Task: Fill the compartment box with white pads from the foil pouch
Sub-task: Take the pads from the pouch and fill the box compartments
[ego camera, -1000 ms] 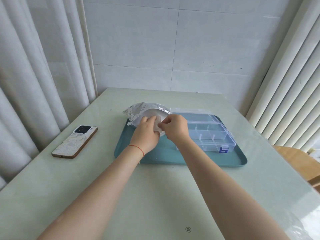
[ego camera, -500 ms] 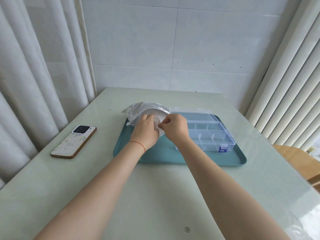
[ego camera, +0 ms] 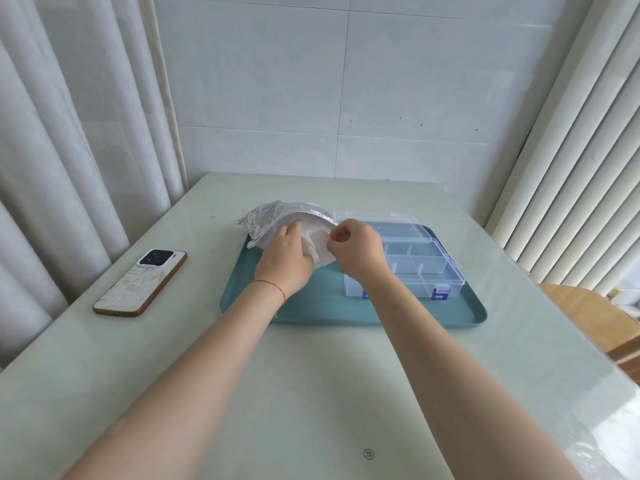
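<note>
Pale green glossy surface (ego camera: 311, 393) carries a teal rectangular tray (ego camera: 311, 306) holding a crinkled silver foil pouch (ego camera: 266, 220) and, beside it, an open clear plastic compartment box (ego camera: 426, 268). Left hand (ego camera: 285, 258) reaches its fingers into the pouch mouth among the white pads (ego camera: 320, 244), while right hand (ego camera: 356, 247) pinches the pouch's rim.

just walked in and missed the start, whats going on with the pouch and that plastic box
A person is getting white pads out of a foil pouch to fill the clear box beside it on the teal tray. The left hand reaches into the pouch's mouth, while the right hand pinches the edge of the opening. The box is open and its compartments look empty, so no pad has gone in yet. A phone lies on the table left of the tray.
</note>
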Action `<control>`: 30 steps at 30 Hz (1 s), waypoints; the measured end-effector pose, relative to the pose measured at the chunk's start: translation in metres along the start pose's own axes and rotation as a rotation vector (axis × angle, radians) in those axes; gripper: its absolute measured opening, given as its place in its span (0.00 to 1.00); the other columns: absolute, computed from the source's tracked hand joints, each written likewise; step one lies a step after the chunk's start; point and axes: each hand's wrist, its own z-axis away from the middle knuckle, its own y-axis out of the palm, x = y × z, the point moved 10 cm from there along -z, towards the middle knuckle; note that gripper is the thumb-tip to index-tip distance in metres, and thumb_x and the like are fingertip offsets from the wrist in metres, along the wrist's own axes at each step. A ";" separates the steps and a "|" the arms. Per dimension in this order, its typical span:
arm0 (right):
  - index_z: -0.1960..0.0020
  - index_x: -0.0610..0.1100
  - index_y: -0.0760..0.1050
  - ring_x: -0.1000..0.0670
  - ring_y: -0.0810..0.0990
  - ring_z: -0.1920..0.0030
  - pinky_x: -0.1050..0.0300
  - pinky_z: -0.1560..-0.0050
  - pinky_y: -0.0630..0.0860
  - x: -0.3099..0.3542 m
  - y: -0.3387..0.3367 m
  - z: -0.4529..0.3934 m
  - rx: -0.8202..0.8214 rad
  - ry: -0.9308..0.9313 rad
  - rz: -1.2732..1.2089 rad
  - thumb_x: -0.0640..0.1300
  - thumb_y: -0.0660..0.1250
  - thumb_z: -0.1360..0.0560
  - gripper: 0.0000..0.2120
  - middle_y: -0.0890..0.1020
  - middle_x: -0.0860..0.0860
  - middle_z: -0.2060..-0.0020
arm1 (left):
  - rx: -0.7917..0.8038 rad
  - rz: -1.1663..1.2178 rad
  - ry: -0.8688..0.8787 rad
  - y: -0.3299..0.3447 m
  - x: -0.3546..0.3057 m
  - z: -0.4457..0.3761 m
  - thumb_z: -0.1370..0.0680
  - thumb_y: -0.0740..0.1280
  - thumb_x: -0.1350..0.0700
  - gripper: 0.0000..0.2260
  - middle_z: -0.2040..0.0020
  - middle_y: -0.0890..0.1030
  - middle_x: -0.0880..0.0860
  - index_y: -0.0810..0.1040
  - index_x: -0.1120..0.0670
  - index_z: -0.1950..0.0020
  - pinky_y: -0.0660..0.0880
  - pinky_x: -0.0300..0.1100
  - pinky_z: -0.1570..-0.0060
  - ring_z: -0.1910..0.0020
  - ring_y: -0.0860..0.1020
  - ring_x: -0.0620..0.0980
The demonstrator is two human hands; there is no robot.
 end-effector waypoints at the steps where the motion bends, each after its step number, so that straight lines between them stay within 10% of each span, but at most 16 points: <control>1: 0.54 0.44 0.77 0.46 0.78 0.62 0.51 0.63 0.80 0.001 -0.002 0.000 0.003 0.004 -0.029 0.39 0.64 0.26 0.04 0.81 0.51 0.60 | -0.017 0.024 0.013 -0.002 0.000 0.003 0.22 0.59 0.63 0.24 0.34 0.69 0.58 0.63 0.57 0.26 0.70 0.49 0.45 0.38 0.72 0.59; 9: 0.58 0.42 0.76 0.53 0.65 0.82 0.67 0.79 0.61 -0.004 0.000 0.014 0.146 0.112 -0.384 0.36 0.71 0.27 0.05 0.76 0.48 0.69 | -0.022 0.939 -0.300 0.007 0.026 0.018 0.21 0.65 0.58 0.04 0.60 0.80 0.54 0.78 0.55 0.53 0.73 0.39 0.72 0.64 0.82 0.52; 14: 0.54 0.41 0.76 0.55 0.66 0.83 0.68 0.80 0.61 0.002 0.005 0.020 0.179 0.106 -0.323 0.39 0.71 0.26 0.04 0.77 0.53 0.75 | -0.006 1.040 -0.336 0.009 0.034 0.024 0.22 0.69 0.59 0.06 0.64 0.82 0.55 0.79 0.56 0.59 0.73 0.37 0.72 0.68 0.81 0.48; 21: 0.29 0.55 0.64 0.51 0.73 0.44 0.57 0.42 0.73 0.036 0.030 0.038 0.335 -0.365 0.176 0.54 0.81 0.38 0.44 0.70 0.55 0.38 | 0.068 1.024 -0.367 0.008 0.034 0.033 0.25 0.69 0.62 0.06 0.72 0.78 0.51 0.79 0.58 0.62 0.73 0.37 0.73 0.75 0.75 0.47; 30: 0.32 0.50 0.69 0.49 0.70 0.37 0.48 0.36 0.65 0.039 0.033 0.039 0.293 -0.386 0.522 0.58 0.77 0.34 0.35 0.73 0.52 0.40 | 0.136 0.901 -0.362 0.013 0.036 0.038 0.24 0.69 0.60 0.04 0.68 0.80 0.51 0.82 0.56 0.58 0.72 0.37 0.72 0.72 0.76 0.47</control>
